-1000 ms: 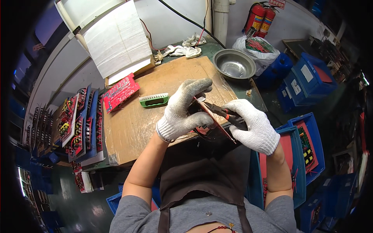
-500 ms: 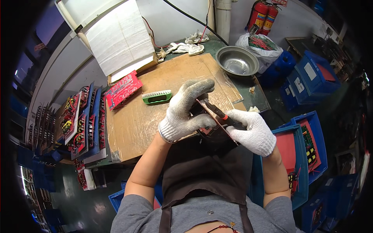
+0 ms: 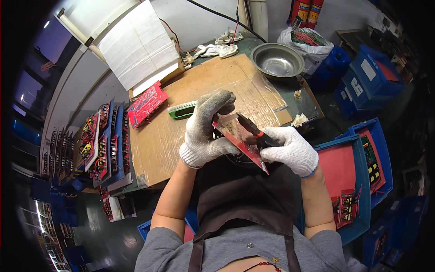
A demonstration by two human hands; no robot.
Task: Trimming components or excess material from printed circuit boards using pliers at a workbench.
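Observation:
A white knitted glove covers my left hand [image 3: 199, 131], which is closed around one edge of a red circuit board [image 3: 242, 146]. The board is tilted up on edge above the front of the bench, before my apron. My right hand [image 3: 292, 150], gloved too, grips dark cutting pliers [image 3: 255, 130] with an orange mark near the joint. The jaws lie close to the board's right-hand face; whether they touch it I cannot tell. Behind my left hand a green brush [image 3: 182, 111] with pale bristles rests on the cardboard, partly hidden by the glove.
Brown cardboard [image 3: 158, 149] covers the bench. Another red board [image 3: 147, 103] lies at its far left, near boards standing in rows [image 3: 106, 145]. A metal bowl [image 3: 277, 61] stands far right. Blue bins [image 3: 362, 199] with boards are at my right; crumpled gloves [image 3: 217, 50] lie at the back.
My hands and the board have shifted slightly left. The board has turned, showing more of its red surface, and my left hand now covers part of the brush. My view has shifted a little.

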